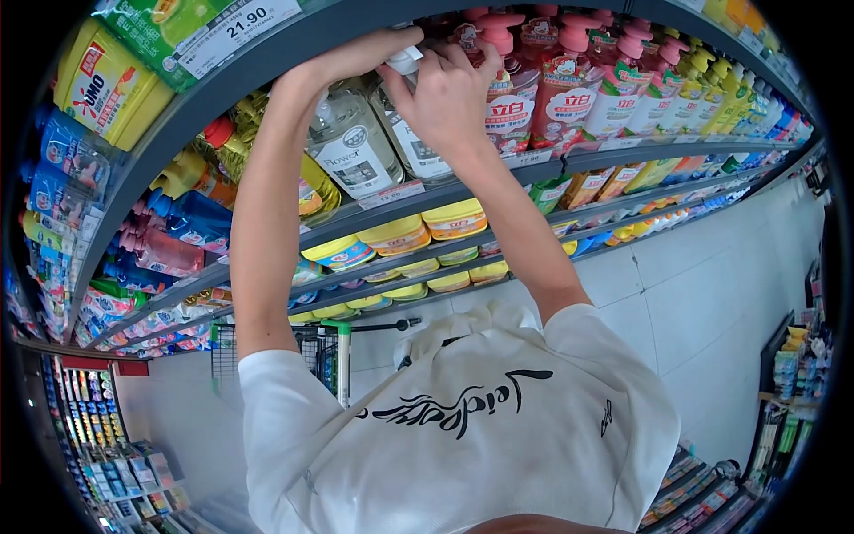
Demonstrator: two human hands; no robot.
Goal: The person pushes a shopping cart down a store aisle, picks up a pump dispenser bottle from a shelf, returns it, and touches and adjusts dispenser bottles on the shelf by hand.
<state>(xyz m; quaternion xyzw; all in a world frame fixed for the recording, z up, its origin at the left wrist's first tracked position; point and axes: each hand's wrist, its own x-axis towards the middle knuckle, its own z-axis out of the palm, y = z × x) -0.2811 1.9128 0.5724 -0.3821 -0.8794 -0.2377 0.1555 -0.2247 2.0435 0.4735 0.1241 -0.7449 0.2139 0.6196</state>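
Observation:
At the top centre, my left hand [360, 55] reaches onto the shelf, its fingers closed at a white pump head [405, 59]. My right hand [445, 98] comes from the right, thumb and index finger around the same pump head, its other fingers bent towards a pink pump. Below my hands stands a clear bottle with a white label [420, 142], partly hidden by my right hand. Another clear bottle, labelled "Flower" [356, 149], stands upright just left of it.
Pink pump bottles [565, 98] line the shelf to the right. A dark shelf edge [391, 203] runs beneath the bottles, above yellow tubs [396, 236]. The upper shelf edge [205, 76] curves close over my left hand. A cart [334, 351] stands below the left-hand shelves.

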